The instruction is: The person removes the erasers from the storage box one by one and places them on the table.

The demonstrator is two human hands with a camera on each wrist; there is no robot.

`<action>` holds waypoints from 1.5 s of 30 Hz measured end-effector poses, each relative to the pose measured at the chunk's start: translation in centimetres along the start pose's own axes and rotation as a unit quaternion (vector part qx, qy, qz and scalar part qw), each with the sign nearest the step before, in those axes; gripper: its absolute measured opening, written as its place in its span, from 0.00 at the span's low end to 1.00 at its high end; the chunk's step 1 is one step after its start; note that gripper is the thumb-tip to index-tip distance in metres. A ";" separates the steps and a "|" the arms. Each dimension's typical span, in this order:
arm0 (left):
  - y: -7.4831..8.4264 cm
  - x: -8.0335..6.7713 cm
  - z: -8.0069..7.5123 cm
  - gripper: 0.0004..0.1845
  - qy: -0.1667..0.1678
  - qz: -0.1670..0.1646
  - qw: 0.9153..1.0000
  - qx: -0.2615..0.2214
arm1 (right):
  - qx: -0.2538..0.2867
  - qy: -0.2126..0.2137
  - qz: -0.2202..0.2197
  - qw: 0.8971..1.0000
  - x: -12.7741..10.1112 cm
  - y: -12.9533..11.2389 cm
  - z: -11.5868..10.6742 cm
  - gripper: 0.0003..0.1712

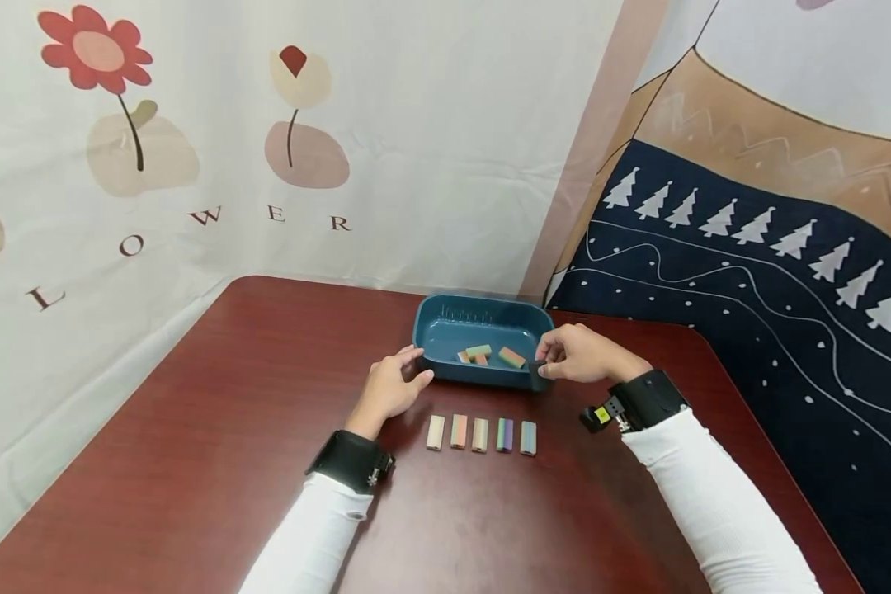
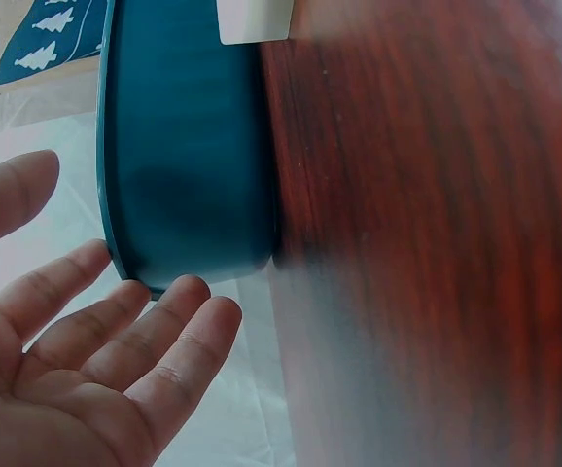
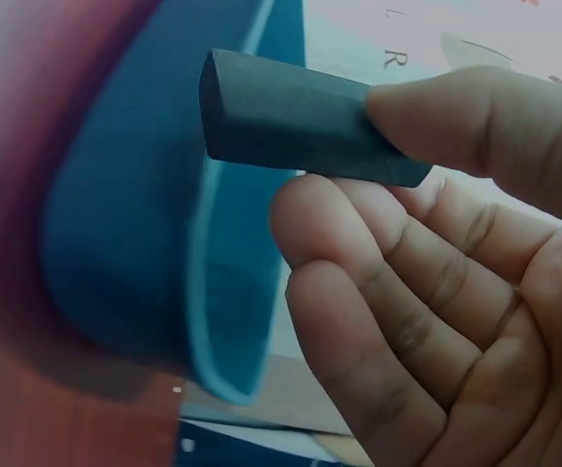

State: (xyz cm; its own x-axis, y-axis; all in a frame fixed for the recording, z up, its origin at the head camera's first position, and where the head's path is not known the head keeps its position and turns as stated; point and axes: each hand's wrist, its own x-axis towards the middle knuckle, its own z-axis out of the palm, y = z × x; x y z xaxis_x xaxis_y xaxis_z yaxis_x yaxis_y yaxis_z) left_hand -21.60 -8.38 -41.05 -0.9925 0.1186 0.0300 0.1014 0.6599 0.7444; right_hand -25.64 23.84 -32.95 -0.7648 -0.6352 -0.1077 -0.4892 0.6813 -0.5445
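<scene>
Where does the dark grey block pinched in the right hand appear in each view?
Head: dark grey block at the teal plastic tray's near right corner.
Left wrist: not in it.
Right wrist: upper centre, under the thumb.
Shared landmark: the tray.

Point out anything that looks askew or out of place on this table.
Mostly tidy: five blocks in row lie parallel on the table. Only the three blocks in the tray lie jumbled at angles. The right hand pinches a dark block.

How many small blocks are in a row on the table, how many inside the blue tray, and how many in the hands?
Blocks in the row on the table: 5
Blocks in the blue tray: 3
Dark block pinched by the right hand: 1
Left hand: 0
Total: 9
</scene>
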 end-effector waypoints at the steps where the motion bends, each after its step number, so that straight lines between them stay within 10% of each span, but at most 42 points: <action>1: 0.0 0.1 0.0 0.29 -0.001 0.001 1.000 -0.001 | 0.008 0.004 0.004 1.000 -0.3 0.1 0.3 0.02; 30: 0.1 0.2 -0.1 0.29 -0.002 0.000 1.000 0.012 | 0.158 -0.023 0.104 0.982 -3.7 4.1 7.4 0.04; 45: 0.1 0.3 -0.1 0.29 -0.005 -0.006 1.000 0.014 | 0.133 -0.015 0.113 0.985 -3.6 4.8 8.0 0.05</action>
State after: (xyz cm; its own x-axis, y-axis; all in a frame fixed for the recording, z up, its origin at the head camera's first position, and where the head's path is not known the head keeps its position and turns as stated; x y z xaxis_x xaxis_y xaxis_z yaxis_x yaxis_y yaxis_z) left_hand -21.89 -8.38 -40.86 -0.9929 0.1183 0.0141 0.0916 0.6825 0.7251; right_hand -21.86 26.47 -41.83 -0.8266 -0.4921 -0.2729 -0.1788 0.6896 -0.7017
